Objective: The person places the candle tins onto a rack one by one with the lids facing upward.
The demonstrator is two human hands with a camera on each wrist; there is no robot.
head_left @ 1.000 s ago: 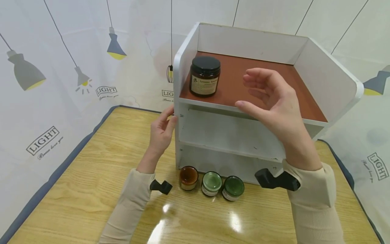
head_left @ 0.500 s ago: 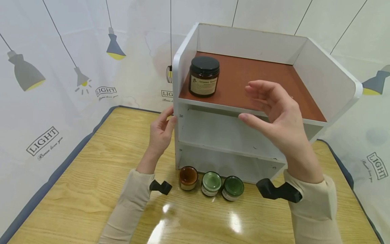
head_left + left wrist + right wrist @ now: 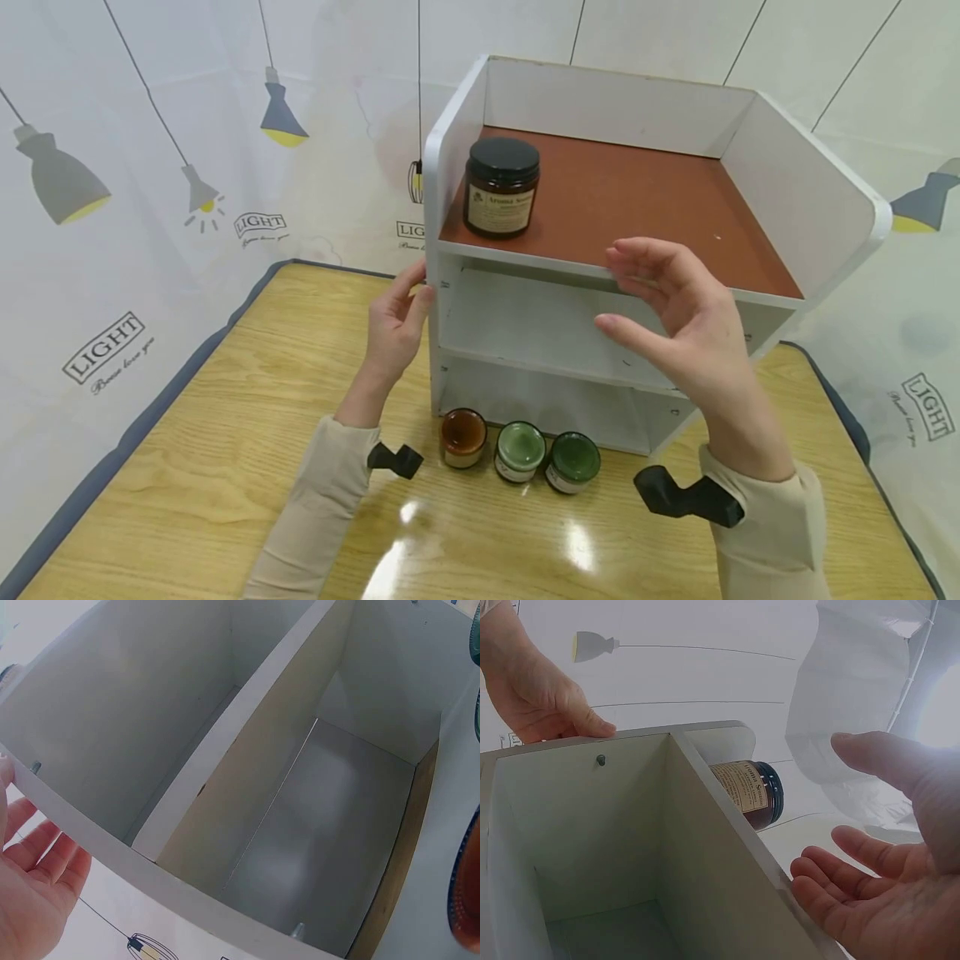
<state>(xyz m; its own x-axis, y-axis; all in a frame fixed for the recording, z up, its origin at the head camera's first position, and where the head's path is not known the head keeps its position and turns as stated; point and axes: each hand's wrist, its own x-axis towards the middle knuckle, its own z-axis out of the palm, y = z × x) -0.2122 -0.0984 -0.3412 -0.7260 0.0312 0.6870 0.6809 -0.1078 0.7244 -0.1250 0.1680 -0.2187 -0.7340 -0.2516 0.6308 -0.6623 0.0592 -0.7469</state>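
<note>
Across the lower frame, a wood-grained counter (image 3: 225, 417) is carrying a white shelf (image 3: 555, 317) and, at bottom centre, three cups (image 3: 521, 450), one amber, two green. Behind, a pale backdrop (image 3: 360, 50) is showing printed lamps (image 3: 63, 175). At upper centre, a dark jar (image 3: 499, 208) is standing atop the shelf. At centre left, the left hand (image 3: 397, 321) is touching the shelf's side, grip loose; at right, the right hand (image 3: 690, 333) is hovering, grip wide.
</note>
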